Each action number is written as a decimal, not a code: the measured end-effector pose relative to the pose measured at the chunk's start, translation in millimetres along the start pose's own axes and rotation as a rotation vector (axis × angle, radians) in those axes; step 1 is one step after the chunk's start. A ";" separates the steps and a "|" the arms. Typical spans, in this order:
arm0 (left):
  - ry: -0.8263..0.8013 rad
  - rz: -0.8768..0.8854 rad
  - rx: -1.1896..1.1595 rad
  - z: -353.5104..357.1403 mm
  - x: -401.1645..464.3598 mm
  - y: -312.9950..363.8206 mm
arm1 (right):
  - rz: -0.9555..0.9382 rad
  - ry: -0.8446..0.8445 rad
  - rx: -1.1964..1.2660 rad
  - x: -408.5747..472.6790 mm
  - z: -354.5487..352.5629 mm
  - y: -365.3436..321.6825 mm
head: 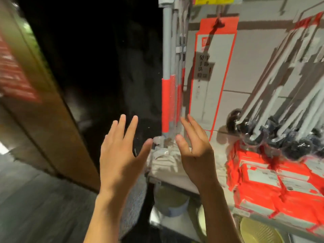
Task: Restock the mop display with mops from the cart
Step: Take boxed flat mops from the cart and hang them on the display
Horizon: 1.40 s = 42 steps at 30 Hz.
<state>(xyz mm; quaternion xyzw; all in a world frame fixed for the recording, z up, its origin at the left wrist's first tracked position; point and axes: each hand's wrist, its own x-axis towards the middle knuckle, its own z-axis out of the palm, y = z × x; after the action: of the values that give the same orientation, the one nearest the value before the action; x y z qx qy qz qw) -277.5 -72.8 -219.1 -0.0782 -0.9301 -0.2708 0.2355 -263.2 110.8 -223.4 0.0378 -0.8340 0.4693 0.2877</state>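
Mops (171,95) with grey poles and orange sleeves hang upright in a tight bunch at the left end of the display, their pale string heads (164,156) resting on the shelf edge (175,179) below. Take that bunch as your landmark. Your left hand (121,155) is raised just left of it, fingers spread and straight, holding nothing and apart from the poles. Your right hand (194,146) is up just right of it, fingers loosely bent and also empty; its fingertips (184,122) sit close to the nearest pole, though you cannot tell from this view whether they touch.

Right of the bunch hangs an orange-framed card package (210,76), and further right a slanted row of white poles (280,88) leans above stacked orange packs (273,176). Under the shelf, below the bunch, sit a pale bucket (171,200) and a yellow basin (257,230).

No cart is in view, and neither hand carries a mop, so you appear to be between loads, with the hung group perhaps needing a tidy. Your next move likely calls for turning toward the cart, gripping one mop by its pole, and bringing it back to hang beside this bunch without knocking the hanging ones.
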 end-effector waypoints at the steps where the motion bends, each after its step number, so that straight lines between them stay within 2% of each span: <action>1: 0.016 -0.041 -0.003 -8.1 -11.1 -8.7 | -0.028 -0.032 0.017 -9.6 7.5 -7.0; 6: 0.090 -0.186 0.041 -55.8 -77.7 -51.4 | -0.240 -0.194 0.054 -61.5 51.8 -46.3; 10: 0.173 -0.340 0.080 -104.7 -144.3 -83.7 | -0.187 -0.453 0.126 -106.4 92.8 -90.6; 20: 0.381 -0.674 0.195 -238.7 -360.8 -132.5 | -0.335 -0.789 0.289 -282.1 153.6 -206.7; 28: 0.518 -0.890 0.220 -305.8 -506.8 -140.2 | -0.344 -1.023 0.368 -407.4 175.7 -273.8; 35: 0.597 -1.006 0.190 -334.0 -560.1 -165.5 | -0.378 -1.142 0.401 -457.2 211.6 -316.2; 42: 0.602 -1.048 0.200 -353.6 -552.3 -232.1 | -0.385 -1.225 0.418 -468.1 286.8 -342.5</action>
<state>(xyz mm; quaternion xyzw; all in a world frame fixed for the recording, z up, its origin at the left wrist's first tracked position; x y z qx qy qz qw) 283.3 -469.0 -330.3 0.4922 -0.7583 -0.2723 0.3296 112.7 -407.5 -316.9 0.4999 -0.7167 0.4549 -0.1718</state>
